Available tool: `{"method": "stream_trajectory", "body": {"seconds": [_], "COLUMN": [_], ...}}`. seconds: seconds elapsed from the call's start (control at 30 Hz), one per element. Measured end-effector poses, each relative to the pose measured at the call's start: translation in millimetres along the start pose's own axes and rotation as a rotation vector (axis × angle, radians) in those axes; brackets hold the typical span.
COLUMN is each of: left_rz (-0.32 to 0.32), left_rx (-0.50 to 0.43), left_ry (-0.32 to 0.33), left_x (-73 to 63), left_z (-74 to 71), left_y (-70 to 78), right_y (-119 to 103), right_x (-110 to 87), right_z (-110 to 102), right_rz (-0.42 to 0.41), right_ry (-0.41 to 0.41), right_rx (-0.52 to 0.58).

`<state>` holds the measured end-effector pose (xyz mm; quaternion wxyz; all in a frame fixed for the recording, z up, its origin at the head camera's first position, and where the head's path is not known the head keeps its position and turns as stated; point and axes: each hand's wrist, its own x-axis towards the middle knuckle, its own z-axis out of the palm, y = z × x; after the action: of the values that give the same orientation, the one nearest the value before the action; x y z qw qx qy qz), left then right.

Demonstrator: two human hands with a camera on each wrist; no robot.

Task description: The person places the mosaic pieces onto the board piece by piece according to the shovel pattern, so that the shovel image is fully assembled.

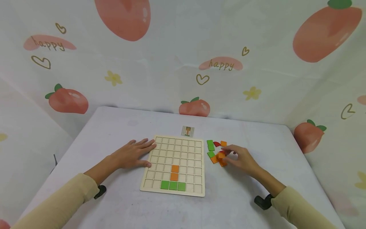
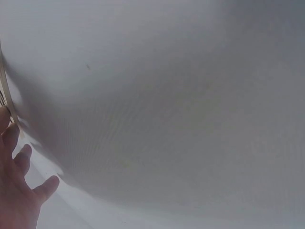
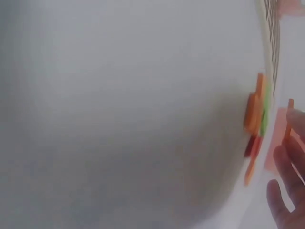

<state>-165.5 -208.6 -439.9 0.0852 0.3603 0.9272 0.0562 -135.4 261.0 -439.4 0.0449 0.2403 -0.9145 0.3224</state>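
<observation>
A wooden grid board [image 1: 186, 156] lies on the table with two orange square tiles [image 1: 174, 172] in one column and three green square tiles [image 1: 173, 185] in a row near its front. My left hand [image 1: 132, 155] rests at the board's left edge, fingers spread and straight; the left wrist view catches only part of this hand [image 2: 21, 176]. Over a small pile right of the board, my right hand [image 1: 241, 159] pinches an orange tile [image 3: 289, 119] between thumb and fingers. The pile holds green tiles [image 1: 210, 145], orange tiles [image 1: 214, 159] and a red rounded piece [image 1: 217, 144], partly overlapping.
A small pattern card [image 1: 187, 131] with a printed grid lies just behind the board. White cloth covers the table [image 1: 120, 203]. A patterned curtain [image 1: 160, 70] hangs behind it.
</observation>
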Motion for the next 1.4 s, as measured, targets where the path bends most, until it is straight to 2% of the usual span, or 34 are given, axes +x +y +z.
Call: {"method": "stream_trajectory", "body": {"seconds": [0.23,0.53,0.83,1.13,1.4], "left_rz": [0.004,0.006,0.0,0.009,0.002], "left_rx": [-0.002,0.002,-0.004,0.01,0.01], "left_ry": [0.003,-0.002,-0.009,0.003,0.001], "left_x": [-0.4,0.4,1.0,1.3,1.3], "left_z": [0.0,-0.9,0.7,2.4,1.9], "left_y": [0.0,-0.5,-1.8,-3.0,-2.1], "right_y": [-20,-48,-69,-83,-92], "right_x": [20.9,43.4,59.1,68.8,73.1], "right_z": [18,45,64,82,94], "right_rz": [-0.044,-0.149,-0.128,-0.154,-0.114], "right_ry": [-0.001,-0.049,-0.114,-0.151,-0.197], "right_rx": [0.064,0.051,0.064,0.046,0.059]}}
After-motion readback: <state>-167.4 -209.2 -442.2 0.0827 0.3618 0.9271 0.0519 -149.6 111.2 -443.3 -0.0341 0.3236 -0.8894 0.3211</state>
